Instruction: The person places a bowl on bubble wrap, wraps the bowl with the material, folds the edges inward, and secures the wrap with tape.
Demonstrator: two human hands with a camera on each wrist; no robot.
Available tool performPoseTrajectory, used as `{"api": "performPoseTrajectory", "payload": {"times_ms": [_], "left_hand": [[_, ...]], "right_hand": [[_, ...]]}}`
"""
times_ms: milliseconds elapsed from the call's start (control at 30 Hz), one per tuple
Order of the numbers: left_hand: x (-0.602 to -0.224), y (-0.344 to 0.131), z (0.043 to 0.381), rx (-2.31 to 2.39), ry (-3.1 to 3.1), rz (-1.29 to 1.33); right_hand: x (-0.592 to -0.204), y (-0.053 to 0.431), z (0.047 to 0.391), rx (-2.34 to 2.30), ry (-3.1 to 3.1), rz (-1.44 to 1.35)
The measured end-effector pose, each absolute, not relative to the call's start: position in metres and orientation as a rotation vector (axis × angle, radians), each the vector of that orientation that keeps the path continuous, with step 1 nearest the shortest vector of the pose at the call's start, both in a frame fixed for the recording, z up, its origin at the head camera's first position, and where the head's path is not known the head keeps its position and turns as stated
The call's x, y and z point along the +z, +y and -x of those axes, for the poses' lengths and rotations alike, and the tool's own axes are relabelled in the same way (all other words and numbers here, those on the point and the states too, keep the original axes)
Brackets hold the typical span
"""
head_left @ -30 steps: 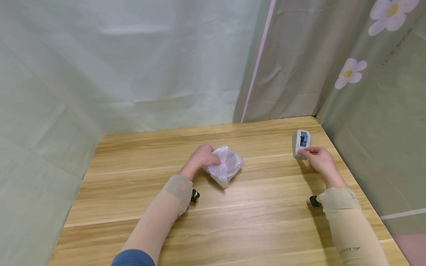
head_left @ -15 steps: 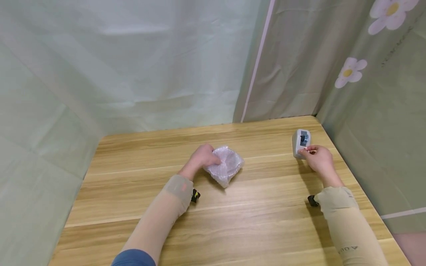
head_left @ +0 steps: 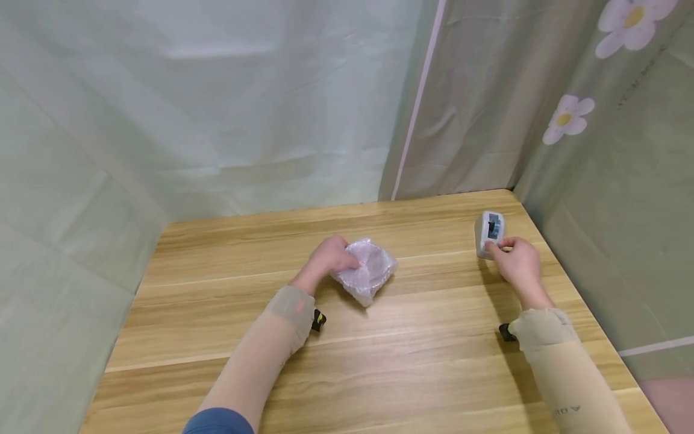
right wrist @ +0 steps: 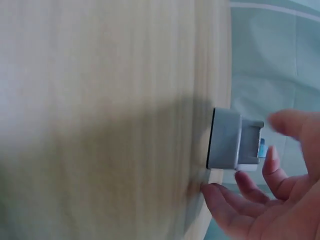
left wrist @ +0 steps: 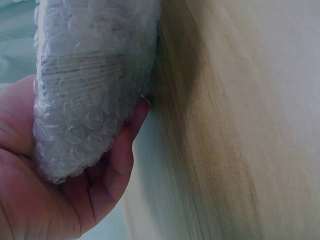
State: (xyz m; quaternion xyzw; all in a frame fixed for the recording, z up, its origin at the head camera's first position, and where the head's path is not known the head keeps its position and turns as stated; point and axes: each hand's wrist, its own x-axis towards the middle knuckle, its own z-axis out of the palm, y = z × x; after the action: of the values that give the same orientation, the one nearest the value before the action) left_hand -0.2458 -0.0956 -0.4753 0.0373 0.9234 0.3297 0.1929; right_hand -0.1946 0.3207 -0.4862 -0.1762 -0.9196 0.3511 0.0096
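Observation:
My left hand (head_left: pixel 334 255) grips a bubble-wrapped bowl (head_left: pixel 370 268) above the middle of the wooden table, its thumb pressed on the wrap near the centre. Dark lines show through the clear bubbles of the wrapped bowl (left wrist: pixel 92 82) in the left wrist view, where the fingers curl under it. At the table's far right, my right hand (head_left: pixel 522 262) is at the front end of a grey tape dispenser (head_left: pixel 482 238). In the right wrist view, thumb and forefinger stand apart beside the dispenser (right wrist: pixel 226 140); I see no strip of tape between them.
A wooden table (head_left: pixel 412 367) spans the lower view, its right edge close to my right arm. Pale green curtains (head_left: pixel 271 120) hang behind and at both sides, with white flowers (head_left: pixel 566 119) printed on the right one. Dark wrist cameras sit under both sleeves.
My right hand stays at the dispenser; its forearm has shifted slightly left and its fingertips have moved a little. The left hand and wrapped bowl have not moved.

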Motion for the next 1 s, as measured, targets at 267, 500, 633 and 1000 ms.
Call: {"api": "performPoseTrajectory", "payload": {"times_ms": [267,500,633,1000], "left_hand": [[-0.477,-0.096,0.247,0.898,2.611,-0.121],[-0.478,-0.096,0.246,0.912,2.601,-0.108],[-0.478,-0.096,0.246,0.920,2.596,-0.101],[-0.478,-0.095,0.245,0.904,2.607,-0.098]], "right_hand": [[-0.485,0.318,0.188,1.391,-2.741,0.672],[-0.482,0.313,0.187,1.781,-2.528,0.789],[-0.483,0.309,0.183,1.939,-2.382,0.813],[-0.487,0.300,0.174,1.992,-2.314,0.829]]}}
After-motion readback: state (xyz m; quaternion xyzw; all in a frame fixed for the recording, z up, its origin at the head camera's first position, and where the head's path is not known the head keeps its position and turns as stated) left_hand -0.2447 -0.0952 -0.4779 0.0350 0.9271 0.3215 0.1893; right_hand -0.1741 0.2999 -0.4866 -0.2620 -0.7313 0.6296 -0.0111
